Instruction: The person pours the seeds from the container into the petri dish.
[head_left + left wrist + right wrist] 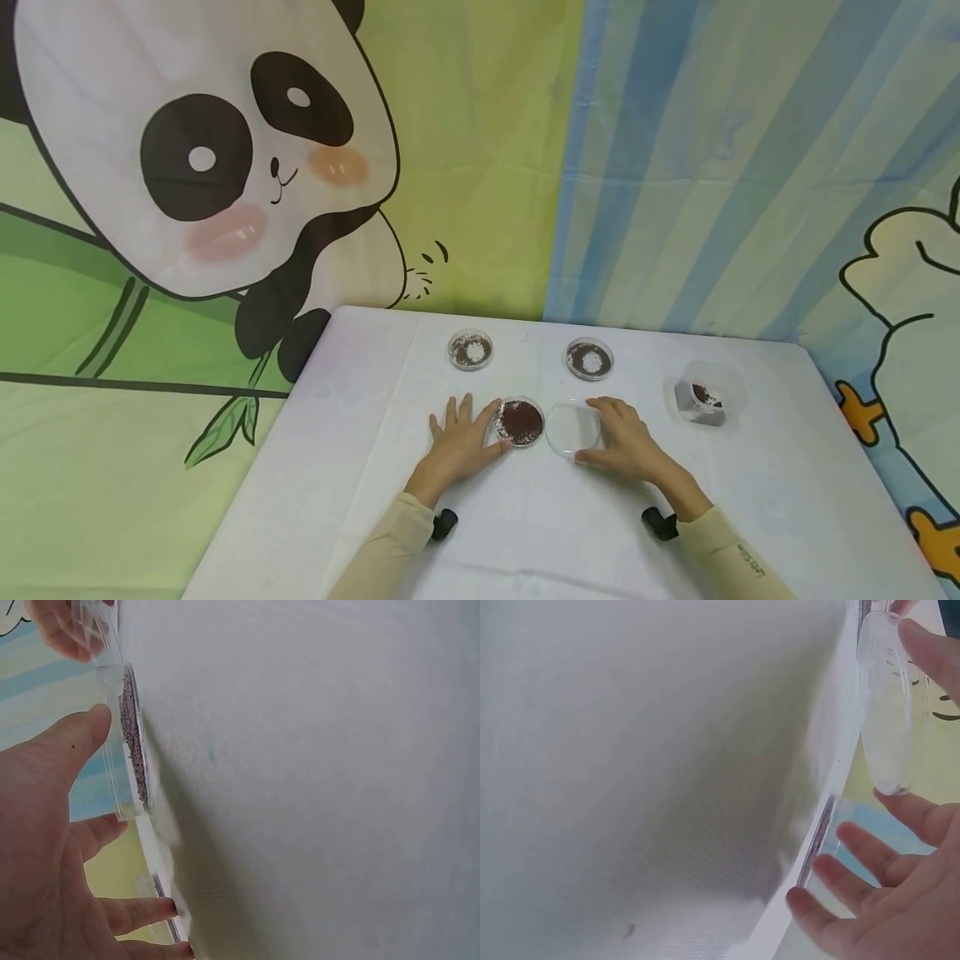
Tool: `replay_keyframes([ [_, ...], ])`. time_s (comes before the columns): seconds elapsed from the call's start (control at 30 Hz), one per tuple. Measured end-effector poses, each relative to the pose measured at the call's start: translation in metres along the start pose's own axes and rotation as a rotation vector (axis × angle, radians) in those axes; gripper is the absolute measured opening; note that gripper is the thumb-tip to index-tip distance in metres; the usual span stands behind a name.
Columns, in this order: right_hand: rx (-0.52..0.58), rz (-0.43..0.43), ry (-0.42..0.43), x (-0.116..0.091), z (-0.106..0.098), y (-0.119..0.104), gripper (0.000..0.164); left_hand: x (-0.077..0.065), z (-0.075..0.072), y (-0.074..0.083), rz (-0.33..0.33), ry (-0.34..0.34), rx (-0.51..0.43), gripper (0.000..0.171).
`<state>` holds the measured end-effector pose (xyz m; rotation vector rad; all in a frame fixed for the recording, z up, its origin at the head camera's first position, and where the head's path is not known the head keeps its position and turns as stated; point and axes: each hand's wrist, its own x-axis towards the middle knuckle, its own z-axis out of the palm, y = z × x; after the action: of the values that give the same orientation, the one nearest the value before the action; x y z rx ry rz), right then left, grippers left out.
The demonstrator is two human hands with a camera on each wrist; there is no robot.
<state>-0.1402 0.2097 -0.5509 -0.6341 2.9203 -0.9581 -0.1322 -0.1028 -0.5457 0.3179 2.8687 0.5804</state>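
My left hand (457, 446) rests with fingers spread, holding a petri dish (519, 422) of dark brown granules between thumb and index finger. White patches show at the edges of the granules. In the left wrist view the same dish (133, 742) is seen side-on, its clear wall between thumb and index fingertip. My right hand (626, 442) pinches a clear petri dish lid (573, 428) at its rim, just right of that dish. The right wrist view shows the lid (885, 705) tilted between thumb and index finger, other fingers spread.
Two more petri dishes, a left one (470, 350) and a right one (588, 359), stand farther back with dark granules and white centres. At right is a small clear container (700, 402) with dark material. A white cloth covers the table (750, 475); a printed curtain (480, 167) hangs behind.
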Motion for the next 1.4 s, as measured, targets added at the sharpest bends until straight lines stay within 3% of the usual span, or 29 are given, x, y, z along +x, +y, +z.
replay_keyframes([
  [0.2,0.089,-0.023,-0.006,0.002,-0.005,-0.005,0.089,0.0,-0.001,0.001,-0.001,0.005,-0.002,0.077],
  [0.77,0.18,-0.135,0.051,0.017,-0.004,-0.018,0.088,0.001,0.002,0.0,-0.011,0.005,0.007,0.077],
  [1.4,0.253,-0.15,0.0,0.036,0.008,-0.037,0.091,0.0,0.001,0.001,-0.004,0.013,0.013,0.077],
])
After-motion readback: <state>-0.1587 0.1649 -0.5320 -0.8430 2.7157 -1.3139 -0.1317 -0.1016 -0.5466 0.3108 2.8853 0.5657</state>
